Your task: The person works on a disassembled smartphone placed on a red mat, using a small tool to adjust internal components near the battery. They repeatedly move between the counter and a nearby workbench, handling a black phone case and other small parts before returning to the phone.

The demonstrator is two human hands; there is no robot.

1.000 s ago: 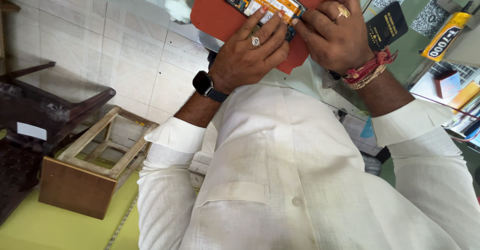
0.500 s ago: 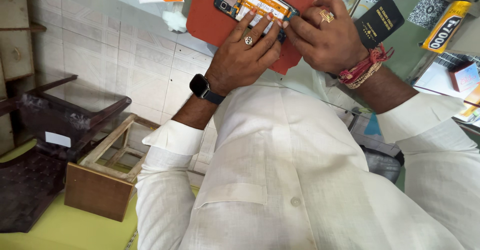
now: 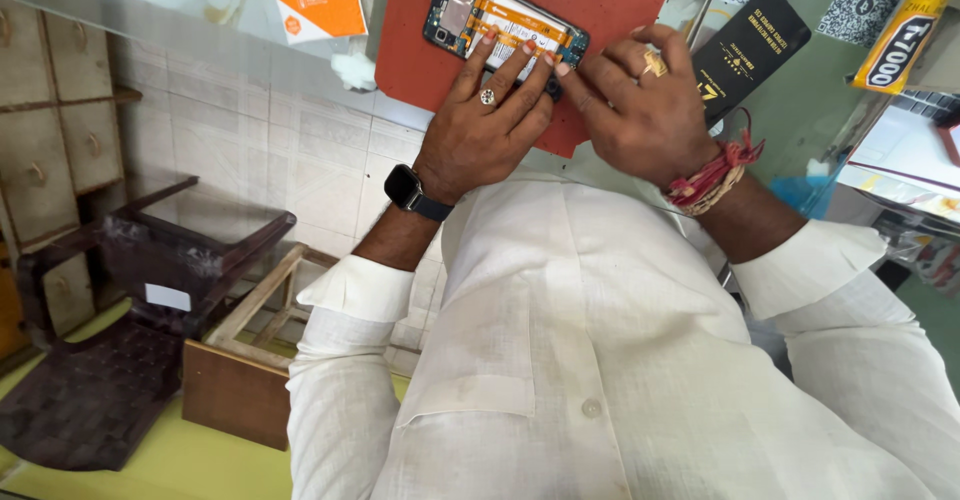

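The opened phone (image 3: pixel 505 22) lies back-off on the red mat (image 3: pixel 610 20) on the worktop. Left hand (image 3: pixel 480 130) presses flat fingers on it, gripping nothing; right hand (image 3: pixel 645 110) pinches at its lower edge, probably a small part; next needs fine prying

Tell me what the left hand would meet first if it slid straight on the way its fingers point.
The left hand already has its fingers on the opened phone. Sliding on, it would cross the phone, then likely the red mat beyond.
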